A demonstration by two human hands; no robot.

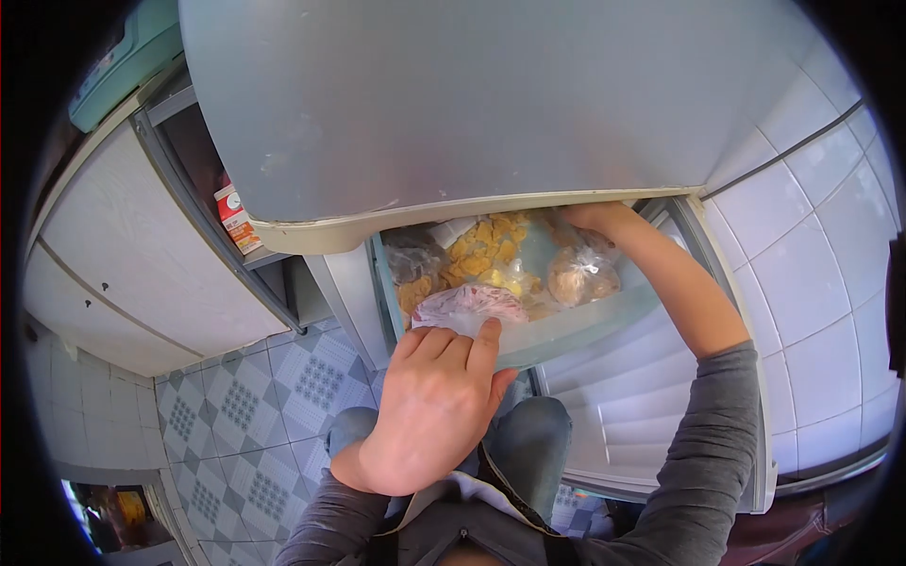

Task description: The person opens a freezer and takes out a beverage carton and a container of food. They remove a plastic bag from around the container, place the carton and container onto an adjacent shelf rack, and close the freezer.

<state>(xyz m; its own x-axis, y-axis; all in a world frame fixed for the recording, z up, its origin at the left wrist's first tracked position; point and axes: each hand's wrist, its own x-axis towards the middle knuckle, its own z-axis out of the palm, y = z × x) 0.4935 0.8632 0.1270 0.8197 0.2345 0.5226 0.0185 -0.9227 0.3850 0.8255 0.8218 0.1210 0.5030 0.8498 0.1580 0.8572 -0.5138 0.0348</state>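
Observation:
A pale translucent freezer drawer (587, 325) is pulled out below the upper fridge door. My left hand (434, 391) is closed over its front rim, the fingertips beside a bag of pinkish-red food (472, 304). My right hand (587, 216) reaches into the drawer's back right corner; its fingers are hidden under the door's lower edge. Closest to that hand lies a clear knotted bag with brownish food (578, 275). Yellow-orange flat pieces (488, 247) lie at the back, and a small bag of pale yellow food (510, 277) sits mid-drawer. A dark bag (415, 259) fills the left side.
The grey upper fridge door (472, 104) overhangs the drawer. Its lower door (623, 396) stands swung out on the right, by the tiled wall (793, 245). A cabinet (142, 236) and a red-and-white carton (235, 219) on a shelf are at left.

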